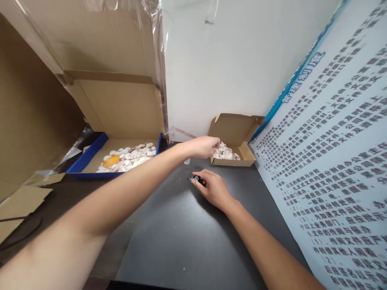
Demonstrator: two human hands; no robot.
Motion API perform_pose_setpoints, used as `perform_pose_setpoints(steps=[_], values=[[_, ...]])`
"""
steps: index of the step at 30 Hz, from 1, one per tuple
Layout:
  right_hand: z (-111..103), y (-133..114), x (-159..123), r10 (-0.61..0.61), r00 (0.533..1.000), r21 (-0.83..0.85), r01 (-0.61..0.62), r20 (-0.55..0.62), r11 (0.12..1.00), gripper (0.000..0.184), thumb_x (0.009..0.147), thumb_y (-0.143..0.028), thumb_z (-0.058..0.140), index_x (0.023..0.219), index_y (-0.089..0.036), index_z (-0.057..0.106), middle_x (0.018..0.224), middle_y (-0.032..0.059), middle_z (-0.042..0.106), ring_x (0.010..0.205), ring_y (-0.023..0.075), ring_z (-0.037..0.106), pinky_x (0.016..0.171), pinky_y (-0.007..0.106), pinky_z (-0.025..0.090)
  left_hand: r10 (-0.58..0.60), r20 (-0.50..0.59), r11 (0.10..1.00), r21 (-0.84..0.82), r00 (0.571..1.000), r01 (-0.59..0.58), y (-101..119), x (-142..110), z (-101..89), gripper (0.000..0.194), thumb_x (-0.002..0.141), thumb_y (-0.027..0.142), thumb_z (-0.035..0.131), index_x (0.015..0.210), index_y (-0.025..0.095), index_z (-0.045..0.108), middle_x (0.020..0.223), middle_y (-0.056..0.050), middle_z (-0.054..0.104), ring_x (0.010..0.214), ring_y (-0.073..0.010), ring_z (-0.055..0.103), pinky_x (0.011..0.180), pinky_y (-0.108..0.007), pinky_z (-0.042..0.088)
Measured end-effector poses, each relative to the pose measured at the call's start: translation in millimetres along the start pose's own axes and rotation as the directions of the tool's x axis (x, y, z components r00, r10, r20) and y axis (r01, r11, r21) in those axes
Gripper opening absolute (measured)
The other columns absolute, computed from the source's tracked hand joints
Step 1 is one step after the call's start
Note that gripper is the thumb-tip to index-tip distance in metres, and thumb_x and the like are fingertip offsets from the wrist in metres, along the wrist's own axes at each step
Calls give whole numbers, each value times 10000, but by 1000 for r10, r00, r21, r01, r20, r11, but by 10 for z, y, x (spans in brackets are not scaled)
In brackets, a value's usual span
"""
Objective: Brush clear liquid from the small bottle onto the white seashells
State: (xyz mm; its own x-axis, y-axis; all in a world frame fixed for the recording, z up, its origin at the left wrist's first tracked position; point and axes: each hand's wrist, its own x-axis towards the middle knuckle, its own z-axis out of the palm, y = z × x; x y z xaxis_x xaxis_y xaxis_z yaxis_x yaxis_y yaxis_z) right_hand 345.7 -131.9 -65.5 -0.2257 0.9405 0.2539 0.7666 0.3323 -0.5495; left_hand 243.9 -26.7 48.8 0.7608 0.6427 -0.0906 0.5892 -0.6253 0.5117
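Observation:
My left hand (205, 146) reaches across to the small open cardboard box (234, 129) at the back of the dark table. Its fingers are pinched together at the box's left edge, over a pile of white shells (226, 153); whether they hold a shell is hidden. My right hand (213, 187) rests on the table in front of that box, closed around a small black tool (197, 179) whose tip points left.
A larger blue-edged cardboard box (86, 161) holding several white shells and an orange piece (110, 160) lies at the back left. Tall cardboard walls stand on the left. A printed poster (332, 169) leans along the right. A small white piece (187, 162) lies on the table.

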Motion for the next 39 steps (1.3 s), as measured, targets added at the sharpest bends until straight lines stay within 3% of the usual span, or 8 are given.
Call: perform_pose_setpoints(steps=[5,11,14,18,20,25,29,39], values=[[-31,7,6,-1,1000,-24,2,22,1000,238,926,-330,620,1085,-188,728,927,58,707,802,176,637,722,275,451,12,117,997,80,993,-22,47,640,196,198,642,-2,572,781,123,640,756,-89,654,655,-172,503,660,-292,341],[-42,18,20,11,999,-27,-10,32,1000,232,933,-339,605,1072,-199,727,944,58,709,819,176,635,725,276,441,43,98,998,40,994,-47,-20,792,241,126,714,75,590,800,133,661,804,-79,675,664,-156,516,633,-265,337],[-52,22,15,19,999,-17,-18,35,1000,243,940,-344,588,1086,-202,721,960,51,707,801,164,628,713,272,430,74,-17,997,-13,997,-74,-77,520,139,194,856,220,509,972,162,652,983,-73,682,790,-163,553,665,-243,358],[-61,4,17,36,999,-18,-35,34,999,235,936,-340,569,1035,-204,734,907,44,697,782,162,617,689,269,407,44,-70,996,-72,997,-49,-421,-199,-133,262,893,341,427,842,176,624,822,-29,633,736,-153,530,640,-232,355],[-58,-7,21,37,999,-19,-37,30,999,225,929,-332,568,985,-200,740,871,42,686,782,164,611,682,268,397,-116,-27,992,-59,993,114,-702,-578,-295,247,855,340,450,781,175,616,762,-22,606,700,-151,519,630,-231,355],[-37,5,25,34,999,-3,-34,19,999,226,918,-334,571,994,-196,732,832,33,666,742,160,598,667,267,394,-417,-16,907,62,909,417,-1310,-1211,-520,260,760,341,502,899,168,637,861,-52,649,761,-185,551,649,-236,365],[-37,29,21,43,999,10,-43,12,999,232,918,-339,560,988,-194,727,824,34,660,746,168,603,679,277,407,-437,27,899,38,899,436,-1456,-1432,-470,322,700,311,533,959,162,652,897,-69,659,777,-192,565,664,-235,383],[-44,-1,18,31,998,19,-32,46,999,231,911,-335,556,971,-200,733,792,33,653,745,175,598,678,286,415,-387,-9,921,49,922,387,-1394,-1523,-414,338,727,222,495,1009,181,678,942,-79,637,811,-192,562,681,-235,366]])
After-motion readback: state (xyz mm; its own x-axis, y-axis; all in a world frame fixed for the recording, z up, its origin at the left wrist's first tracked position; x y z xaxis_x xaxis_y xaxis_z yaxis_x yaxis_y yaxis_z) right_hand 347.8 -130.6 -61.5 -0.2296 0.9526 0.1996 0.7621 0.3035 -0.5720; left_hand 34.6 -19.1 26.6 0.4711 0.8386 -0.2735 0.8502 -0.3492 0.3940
